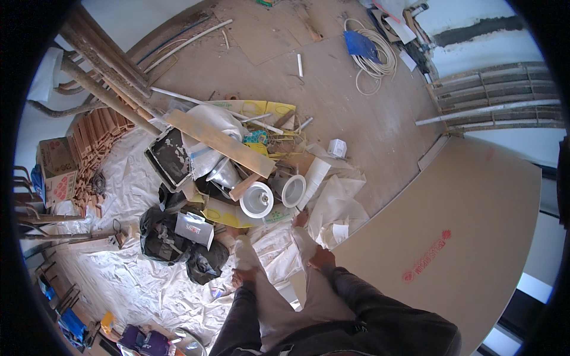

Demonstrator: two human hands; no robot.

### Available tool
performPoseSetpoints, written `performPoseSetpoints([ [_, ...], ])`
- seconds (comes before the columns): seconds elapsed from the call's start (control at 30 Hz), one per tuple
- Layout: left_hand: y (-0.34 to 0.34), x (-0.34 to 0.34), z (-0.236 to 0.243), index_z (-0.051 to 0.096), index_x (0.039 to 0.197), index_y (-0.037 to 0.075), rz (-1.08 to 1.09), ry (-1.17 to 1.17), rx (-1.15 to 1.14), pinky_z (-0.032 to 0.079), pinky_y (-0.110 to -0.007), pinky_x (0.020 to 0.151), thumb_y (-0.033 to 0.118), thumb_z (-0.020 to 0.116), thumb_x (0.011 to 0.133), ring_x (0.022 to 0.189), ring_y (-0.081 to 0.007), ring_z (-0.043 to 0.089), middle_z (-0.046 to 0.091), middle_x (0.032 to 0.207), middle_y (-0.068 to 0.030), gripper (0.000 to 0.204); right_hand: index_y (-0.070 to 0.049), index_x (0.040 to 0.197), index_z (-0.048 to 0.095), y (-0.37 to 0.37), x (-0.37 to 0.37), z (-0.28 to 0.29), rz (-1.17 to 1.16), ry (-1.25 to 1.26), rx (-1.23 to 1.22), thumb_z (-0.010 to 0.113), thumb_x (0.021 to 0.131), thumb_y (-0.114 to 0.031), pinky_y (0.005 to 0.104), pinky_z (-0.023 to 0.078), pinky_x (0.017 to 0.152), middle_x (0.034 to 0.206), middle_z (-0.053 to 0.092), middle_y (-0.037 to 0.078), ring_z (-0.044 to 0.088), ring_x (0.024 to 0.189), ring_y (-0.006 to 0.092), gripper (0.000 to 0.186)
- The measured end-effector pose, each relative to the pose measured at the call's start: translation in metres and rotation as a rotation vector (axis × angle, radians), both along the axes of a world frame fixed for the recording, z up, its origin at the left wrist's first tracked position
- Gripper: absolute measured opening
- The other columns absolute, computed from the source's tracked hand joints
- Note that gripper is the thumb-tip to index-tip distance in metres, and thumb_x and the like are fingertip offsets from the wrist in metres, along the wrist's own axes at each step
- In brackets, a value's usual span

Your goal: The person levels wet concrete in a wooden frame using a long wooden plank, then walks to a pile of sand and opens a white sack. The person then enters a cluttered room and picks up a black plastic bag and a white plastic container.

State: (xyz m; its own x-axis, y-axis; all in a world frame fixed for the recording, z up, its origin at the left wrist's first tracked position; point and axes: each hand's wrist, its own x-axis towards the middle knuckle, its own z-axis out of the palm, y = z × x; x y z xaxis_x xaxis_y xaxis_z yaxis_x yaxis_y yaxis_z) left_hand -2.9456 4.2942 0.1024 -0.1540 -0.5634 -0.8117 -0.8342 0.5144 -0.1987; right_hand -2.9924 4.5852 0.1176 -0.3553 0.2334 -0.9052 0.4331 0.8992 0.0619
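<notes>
My left hand (242, 276) is on the left trouser leg (264, 302) near the knee, its fingers closed on the cloth. On the other side, my right hand (322, 259) is curled over the right trouser leg (320, 296) by the knee. Past my feet lie two round white lamp fittings (256, 200), side by side on yellow-green card (222, 215). A grey printed box (195, 229) and black plastic bags (160, 238) are nearest on the left. Behind the lamps, a long wooden board (219, 142) lies across a heap with a black tub (168, 159).
A large cardboard sheet (457, 231) fills the right side. White plastic sheeting (136, 291) covers the floor at left, beside stacked brown strips (95, 139) and a carton (57, 169). Pale pipes and a coiled cable (380, 56) lie farther off; metal racks (493, 95) stand at right.
</notes>
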Motion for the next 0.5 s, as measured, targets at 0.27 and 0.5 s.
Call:
performPoseSetpoints([
  [0.27,-0.003,-0.005,0.001,0.047,0.117,-0.005,0.057,-0.031,-0.049,0.045,-0.039,0.089,0.054,0.075,0.052,0.102,-0.0321,0.058,0.061,0.107,-0.0193,0.092,0.001,0.114,0.048,-0.009,-0.006,-0.001,0.113,0.025,0.019,0.071,0.059,-0.037,0.0421,0.049,0.083,0.103,0.061,0.021,0.059,0.098,0.0347,0.071],
  [0.5,-0.002,0.010,-0.008,0.052,0.112,-0.002,0.029,0.003,-0.091,0.048,-0.039,0.085,0.057,0.072,0.057,0.098,-0.0302,0.060,0.063,0.102,-0.0181,0.083,0.000,0.117,0.046,-0.006,0.004,-0.015,0.119,0.007,0.038,0.073,0.057,-0.038,0.0414,0.048,0.085,0.104,0.060,0.022,0.059,0.098,0.0350,0.077],
])
